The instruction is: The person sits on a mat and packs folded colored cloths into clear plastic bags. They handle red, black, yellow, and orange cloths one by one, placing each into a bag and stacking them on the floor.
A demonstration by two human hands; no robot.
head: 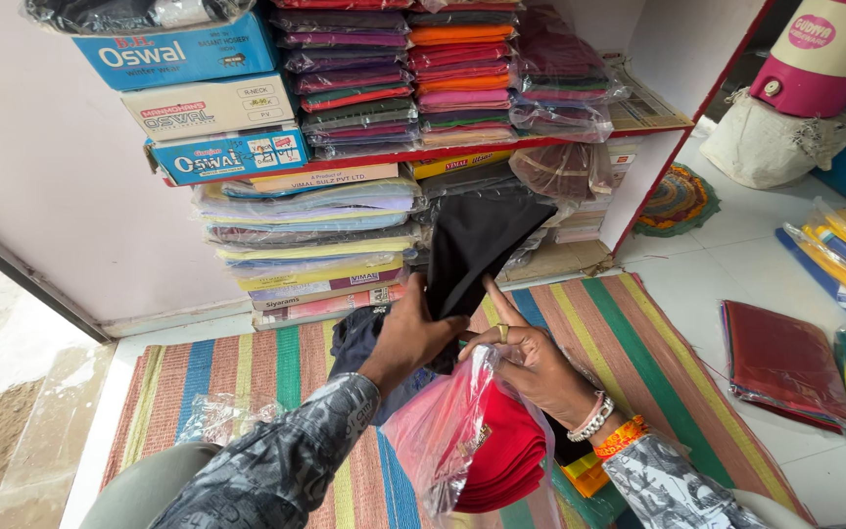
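1. Up front, the left hand (405, 338) has its grip closed on a folded black cloth (477, 240), held up before the shelf (501, 147).
2. The right hand (531, 367) touches the cloth's lower edge with a raised finger; its grip pinches the mouth of a clear plastic bag (433, 436) holding folded red cloth (501, 456).
3. Three flat boxes (212, 103) are stacked top left: blue, white, blue, each with a printed label on its front.
4. Beside them sit stacks of wrapped coloured cloth (462, 73); below lie pale wrapped packs (310, 245) with label strips.
5. A striped mat (638, 343) covers the floor under both hands.
6. A red wrapped pack (780, 362) lies on the white floor, right.
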